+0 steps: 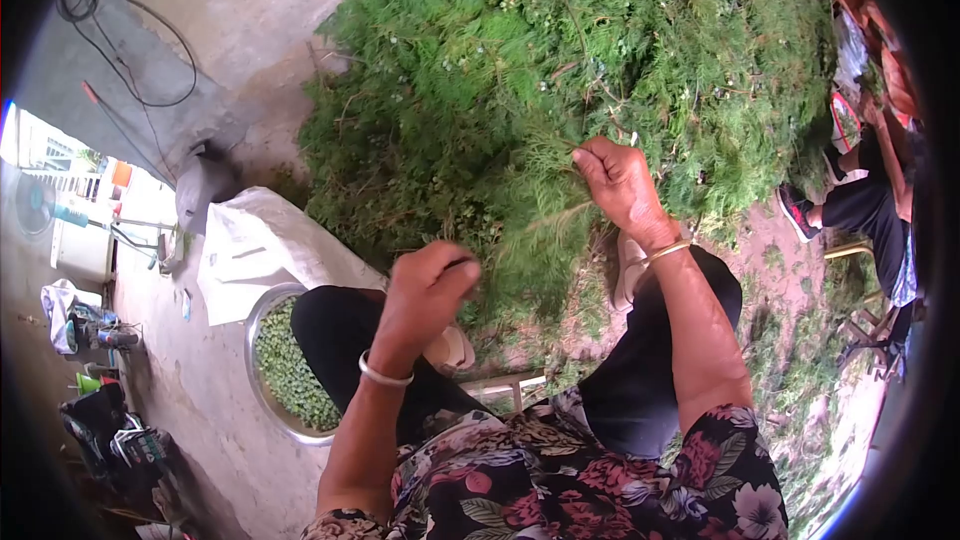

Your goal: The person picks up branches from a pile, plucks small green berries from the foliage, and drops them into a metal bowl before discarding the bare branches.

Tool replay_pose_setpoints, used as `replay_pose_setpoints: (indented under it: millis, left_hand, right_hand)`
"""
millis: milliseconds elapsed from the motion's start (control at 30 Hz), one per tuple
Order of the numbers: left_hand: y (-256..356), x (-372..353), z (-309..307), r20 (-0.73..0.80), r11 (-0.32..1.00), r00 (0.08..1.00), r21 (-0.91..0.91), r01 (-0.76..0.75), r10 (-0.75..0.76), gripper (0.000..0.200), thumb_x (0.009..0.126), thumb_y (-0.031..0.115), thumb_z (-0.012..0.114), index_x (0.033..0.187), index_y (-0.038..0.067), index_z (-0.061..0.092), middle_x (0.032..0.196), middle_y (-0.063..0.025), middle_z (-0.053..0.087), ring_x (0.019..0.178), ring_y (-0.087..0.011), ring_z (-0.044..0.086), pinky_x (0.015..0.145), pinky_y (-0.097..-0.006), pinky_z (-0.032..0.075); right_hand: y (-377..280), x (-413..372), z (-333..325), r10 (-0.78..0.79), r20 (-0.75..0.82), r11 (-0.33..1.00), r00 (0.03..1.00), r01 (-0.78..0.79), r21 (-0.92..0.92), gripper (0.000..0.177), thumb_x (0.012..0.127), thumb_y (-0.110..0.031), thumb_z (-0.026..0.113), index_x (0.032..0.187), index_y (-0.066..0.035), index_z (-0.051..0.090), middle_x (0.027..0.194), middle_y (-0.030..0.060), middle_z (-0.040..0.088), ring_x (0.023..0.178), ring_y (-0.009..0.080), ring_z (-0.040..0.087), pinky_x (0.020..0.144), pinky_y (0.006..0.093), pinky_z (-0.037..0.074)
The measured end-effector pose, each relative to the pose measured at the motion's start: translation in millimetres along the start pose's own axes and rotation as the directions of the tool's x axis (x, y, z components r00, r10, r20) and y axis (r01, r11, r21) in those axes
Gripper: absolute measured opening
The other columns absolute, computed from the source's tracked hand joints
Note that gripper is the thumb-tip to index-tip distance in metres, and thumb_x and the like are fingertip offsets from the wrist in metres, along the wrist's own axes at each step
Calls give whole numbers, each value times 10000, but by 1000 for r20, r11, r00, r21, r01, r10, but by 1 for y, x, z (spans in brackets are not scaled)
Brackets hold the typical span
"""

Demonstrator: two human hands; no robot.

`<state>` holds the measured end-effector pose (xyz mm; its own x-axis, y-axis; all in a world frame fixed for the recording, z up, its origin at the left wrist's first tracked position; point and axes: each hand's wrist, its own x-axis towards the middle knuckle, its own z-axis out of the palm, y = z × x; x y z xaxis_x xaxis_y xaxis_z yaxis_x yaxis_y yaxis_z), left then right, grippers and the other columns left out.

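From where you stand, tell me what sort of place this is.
Probably an outdoor yard or work area: bare concrete ground, a large heap of feathery green plants, and a metal basin of picked green bits.

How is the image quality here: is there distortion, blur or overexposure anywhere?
Head view: strong fisheye bending with dark vignetted corners; the left hand looks slightly motion-blurred; the right hand, gripping the feathery green plant pile, is sharper; the bright opening at far left is overexposed.

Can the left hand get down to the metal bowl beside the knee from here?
Probably yes: the left hand is near the open metal bowl; only the knee overlaps its rim.
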<state>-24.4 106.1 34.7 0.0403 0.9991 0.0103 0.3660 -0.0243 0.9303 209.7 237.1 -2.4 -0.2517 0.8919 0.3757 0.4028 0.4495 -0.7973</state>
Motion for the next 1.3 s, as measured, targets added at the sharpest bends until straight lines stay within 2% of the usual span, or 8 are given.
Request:
replay_pose_setpoints:
  millis: [133,233,400,600,733,833,1233,1300]
  left_hand:
    - [-2,-38,-54,-332,880,855,-401,255,-399,71,844,96,573,825,31,592,642,-21,536,453,-53,419,379,-185,300]
    - [-33,-72,-108,-558,888,714,-413,203,-423,82,847,94,553,832,18,581,633,-17,533,491,-59,443,379,-192,316]
    - [-125,-160,-190,-675,879,567,-413,239,-472,85,859,94,534,885,25,577,671,-29,547,528,-78,477,411,-177,348]
    - [-196,-222,-212,-297,328,390,-945,12,-871,163,870,218,535,894,58,525,761,-75,566,634,-154,561,495,-223,453]
    - [-234,-244,-212,-399,391,204,-917,-80,-894,175,853,183,564,966,50,556,805,-110,580,697,-219,586,551,-263,511]
    - [-230,-261,-203,-769,821,567,100,562,-294,269,813,129,591,1058,21,571,852,-128,595,781,-253,602,632,-306,521]
    - [-122,-147,-171,-824,943,503,-107,314,-261,323,808,150,613,1027,-83,564,905,-117,605,766,-179,564,609,-272,465]
    - [-96,-129,-156,-807,955,526,-156,251,-270,302,809,142,613,1015,-75,572,905,-114,611,772,-173,572,613,-268,469]
  right_hand:
    - [12,9,-18,44,-189,999,981,-44,5,179,862,-95,582,734,24,544,551,99,459,491,173,450,481,325,389]
    - [-6,1,-18,696,105,426,711,-526,736,90,833,-57,525,754,-46,567,590,7,514,511,113,500,420,269,385]
    - [35,-20,-9,101,534,-223,839,-504,834,87,865,-167,547,883,-83,558,681,35,502,530,66,398,427,223,312]
    - [48,-33,5,-276,436,-122,856,-481,868,97,833,-300,634,903,-269,574,935,59,521,533,44,313,463,210,283]
    - [22,-41,4,-74,404,-188,912,-411,892,178,740,-138,736,811,-280,657,1060,135,521,619,70,387,576,264,336]
    - [32,-40,9,-236,408,-217,882,-457,863,235,726,-122,747,911,-217,638,1021,151,534,623,57,416,552,238,351]
    - [79,-67,10,402,548,-130,734,-547,827,658,693,-108,569,1271,118,352,1053,353,491,558,149,421,430,264,391]
    - [58,-60,4,-89,555,-325,827,-551,769,627,720,-117,589,1265,96,366,1027,335,504,573,142,429,434,246,394]
